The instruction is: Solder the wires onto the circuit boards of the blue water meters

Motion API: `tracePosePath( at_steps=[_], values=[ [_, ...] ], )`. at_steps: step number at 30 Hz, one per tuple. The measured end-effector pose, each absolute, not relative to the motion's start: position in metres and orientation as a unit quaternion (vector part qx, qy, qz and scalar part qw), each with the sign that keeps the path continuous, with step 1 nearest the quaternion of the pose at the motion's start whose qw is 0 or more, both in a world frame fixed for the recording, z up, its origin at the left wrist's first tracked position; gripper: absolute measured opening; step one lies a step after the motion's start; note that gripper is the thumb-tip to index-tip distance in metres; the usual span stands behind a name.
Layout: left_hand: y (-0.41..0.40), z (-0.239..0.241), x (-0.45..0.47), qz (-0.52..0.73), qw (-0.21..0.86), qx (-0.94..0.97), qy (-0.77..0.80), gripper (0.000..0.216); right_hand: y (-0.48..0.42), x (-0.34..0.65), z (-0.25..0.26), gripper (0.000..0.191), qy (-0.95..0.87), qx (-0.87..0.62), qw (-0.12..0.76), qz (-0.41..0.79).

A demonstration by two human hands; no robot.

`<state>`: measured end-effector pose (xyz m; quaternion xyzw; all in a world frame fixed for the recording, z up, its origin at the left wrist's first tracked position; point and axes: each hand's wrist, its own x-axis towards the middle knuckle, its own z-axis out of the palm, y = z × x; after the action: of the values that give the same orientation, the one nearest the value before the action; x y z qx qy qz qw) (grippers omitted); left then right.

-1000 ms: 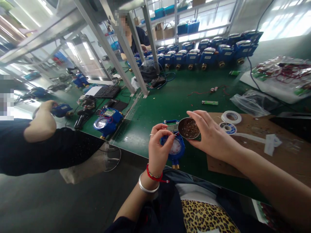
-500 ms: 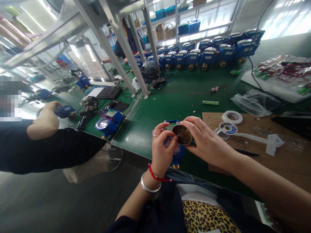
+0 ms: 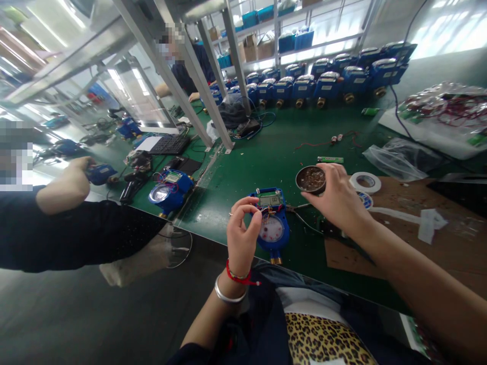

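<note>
My right hand point(image 3: 342, 195) grips a small round tin point(image 3: 311, 180) by its right side, tilted so its crumbly brown contents show; they look like rosin. Just left of centre, a blue water meter point(image 3: 274, 228) lies with its top part open, showing a circuit board point(image 3: 268, 198) and a round clear dial. My left hand point(image 3: 243, 233) is over the meter's left edge, thumb and forefinger pinched on a thin wire point(image 3: 266, 210) that comes from the board. Right beside the meter lies a pair of pliers point(image 3: 300, 210), partly below my right hand.
Tape point(image 3: 365, 182) and a solder spool point(image 3: 366, 199) sit on cardboard point(image 3: 395, 253) at right. A green battery point(image 3: 330, 159) and plastic bag point(image 3: 397, 158) lie beyond. Another open meter point(image 3: 171, 192) is left. A co-worker's arm point(image 3: 64, 190) reaches in at far left; blue meters point(image 3: 327, 86) line the back.
My right hand has carried the tin up and right, away from my left fingers, uncovering the meter and pliers. My left hand has shifted slightly left.
</note>
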<state>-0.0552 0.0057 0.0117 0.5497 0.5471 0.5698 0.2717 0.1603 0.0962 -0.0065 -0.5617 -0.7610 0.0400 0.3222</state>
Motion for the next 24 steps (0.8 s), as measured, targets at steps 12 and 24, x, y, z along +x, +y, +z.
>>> tracePosePath(
  at_steps=[12, 24],
  values=[
    [0.006, 0.000, -0.065, 0.520, 0.310, 0.561, 0.564, 0.015, 0.154, 0.158, -0.073, 0.068, -0.692, -0.707, 0.125, 0.075],
    [0.004, -0.006, -0.060, 0.520, 0.311, 0.535, 0.589, 0.015, 0.075, 0.182, -0.022, 0.049, -0.732, -0.554, 0.375, 0.127]
  ],
)
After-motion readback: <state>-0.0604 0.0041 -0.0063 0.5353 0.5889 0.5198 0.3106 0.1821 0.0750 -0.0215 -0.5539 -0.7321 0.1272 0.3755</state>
